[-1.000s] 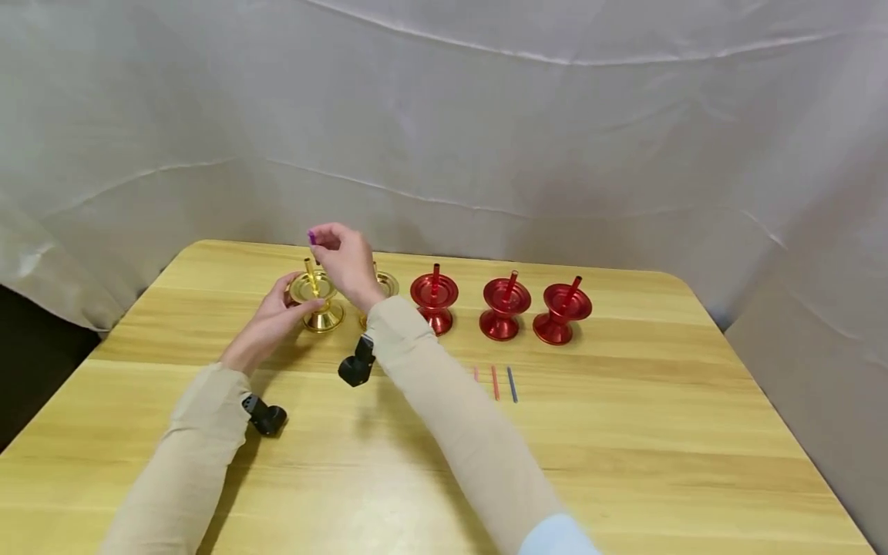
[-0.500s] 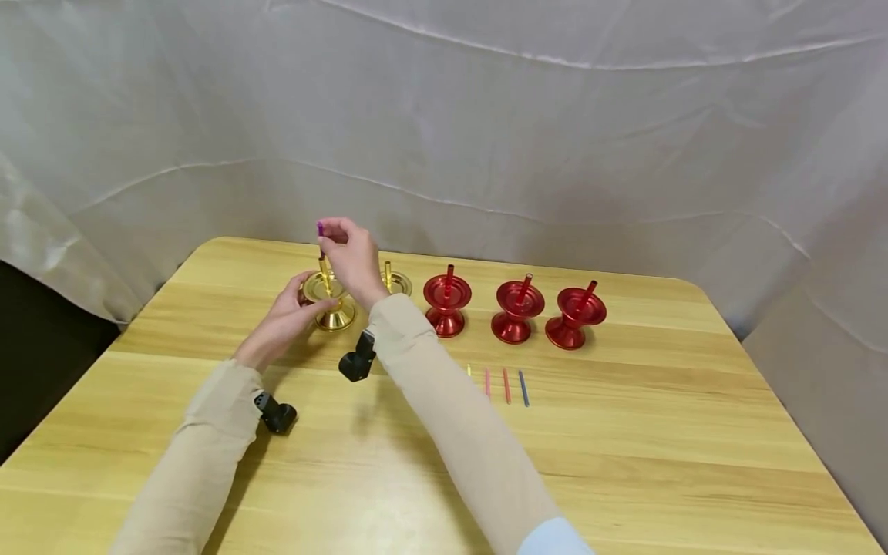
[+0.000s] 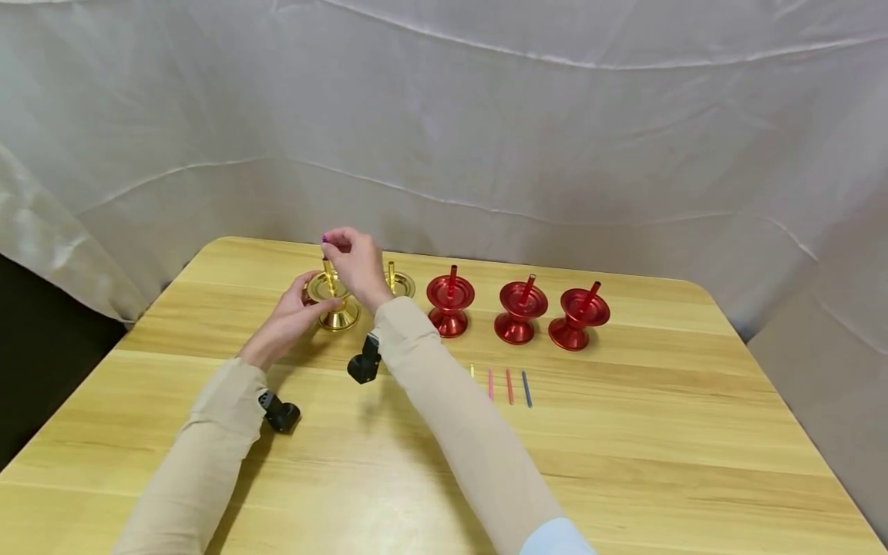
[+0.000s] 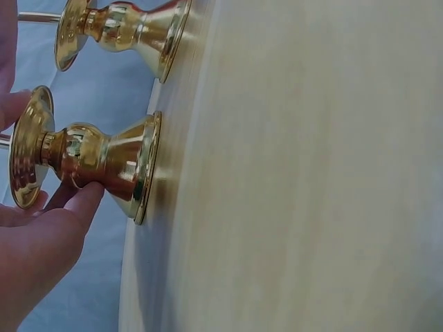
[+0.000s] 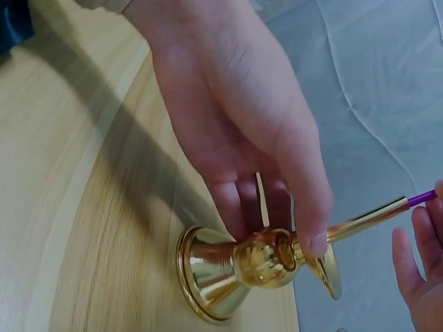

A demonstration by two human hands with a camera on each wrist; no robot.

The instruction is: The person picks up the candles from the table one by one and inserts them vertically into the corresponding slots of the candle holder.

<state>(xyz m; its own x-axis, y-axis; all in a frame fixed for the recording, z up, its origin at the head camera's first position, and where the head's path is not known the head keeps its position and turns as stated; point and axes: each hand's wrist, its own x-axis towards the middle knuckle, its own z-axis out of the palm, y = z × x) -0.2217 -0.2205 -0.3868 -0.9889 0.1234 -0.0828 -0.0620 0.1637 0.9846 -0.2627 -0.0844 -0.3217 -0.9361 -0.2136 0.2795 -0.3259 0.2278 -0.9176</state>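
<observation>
In the head view my left hand [image 3: 290, 317] grips the leftmost gold candle holder [image 3: 339, 316], which stands on the table. The left wrist view shows the thumb and fingers around the gold stem [image 4: 84, 152], below its dish. Above it, my right hand [image 3: 359, 266] pinches a thin purple candle [image 3: 324, 239]. The right wrist view has the purple candle [image 5: 421, 198] in line with the holder's upright gold tube [image 5: 367, 218], its lower end at the tube's mouth and perhaps inside. A second gold candle holder [image 3: 402, 285] stands just right, partly behind my right hand.
To the right stand three red candle holders [image 3: 451, 304], [image 3: 519, 308], [image 3: 574, 317], each with an upright tube. Thin candles lie in front of them: yellow [image 3: 472, 371], pink [image 3: 490, 384], red [image 3: 509, 387] and blue [image 3: 527, 389]. A grey cloth [image 3: 444, 139] hangs behind the table.
My right hand has brought the purple candle over the gold tube, then lowered it, so less of the candle shows now. My left hand keeps its grip. The head view has shifted slightly.
</observation>
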